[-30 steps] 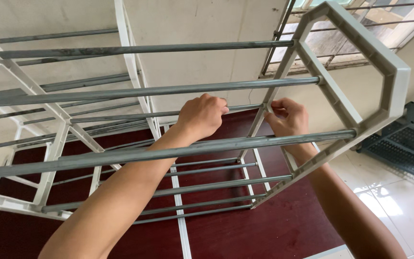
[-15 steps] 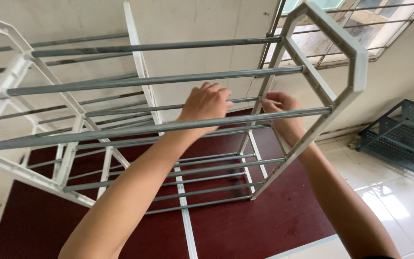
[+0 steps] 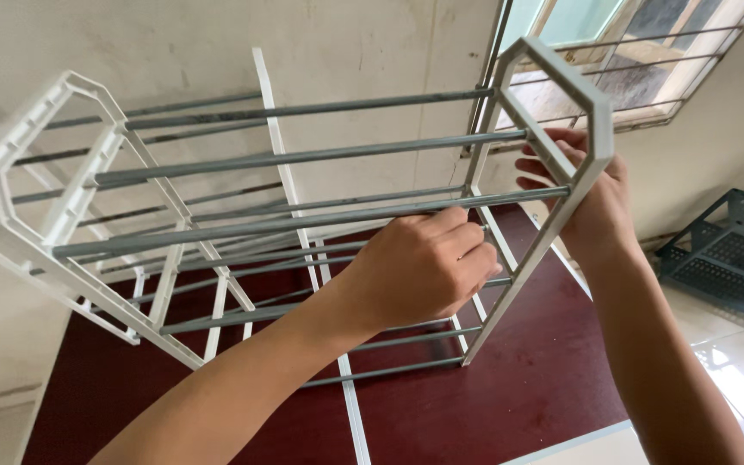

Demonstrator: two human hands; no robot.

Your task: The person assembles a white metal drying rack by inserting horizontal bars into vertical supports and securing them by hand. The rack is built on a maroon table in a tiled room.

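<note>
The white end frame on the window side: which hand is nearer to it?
Right. The right hand grips the white end frame itself; the left hand holds a grey rod further in.

The rack (image 3: pixel 303 207) is standing on the tabletop (image 3: pixel 492 405), with a crate (image 3: pixel 729 254) sitting on the floor to its right.

Rack side frames (image 3: pixel 600 129): white plastic. Cross rods (image 3: pixel 303 158): plain grey metal. Surface (image 3: pixel 518 387) beneath, lower centre: dark red-brown, with a white strip (image 3: pixel 355 422). Floor tiles (image 3: pixel 734 362), lower right: glossy white. Crate (image 3: pixel 729 254), right edge: blue-grey, perforated. Wall (image 3: pixel 346 43): off-white, stained.
</note>
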